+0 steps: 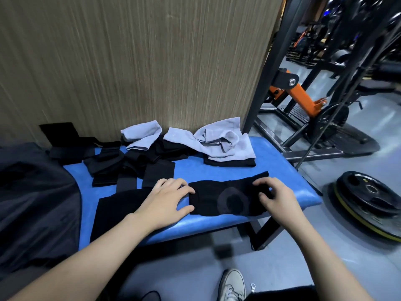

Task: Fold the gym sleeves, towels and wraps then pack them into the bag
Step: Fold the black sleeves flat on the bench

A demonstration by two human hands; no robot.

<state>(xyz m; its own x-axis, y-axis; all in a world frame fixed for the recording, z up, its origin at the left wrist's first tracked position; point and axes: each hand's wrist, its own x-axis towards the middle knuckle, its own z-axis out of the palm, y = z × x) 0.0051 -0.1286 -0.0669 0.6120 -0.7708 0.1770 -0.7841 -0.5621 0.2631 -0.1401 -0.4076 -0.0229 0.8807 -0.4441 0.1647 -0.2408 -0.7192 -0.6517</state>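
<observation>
A black knee sleeve with a grey ring pad lies flat on the blue bench, near its front edge. My left hand presses its left end with fingers spread. My right hand pinches the sleeve's right end, fingers curled over the edge. Another black sleeve lies under my left forearm. Behind are a heap of black wraps and light grey towels, one of them on a folded black piece. The dark bag sits at the bench's left end.
A wood-grain panel rises right behind the bench. To the right stand a black and orange gym machine and weight plates on the grey floor. My shoe is below the bench.
</observation>
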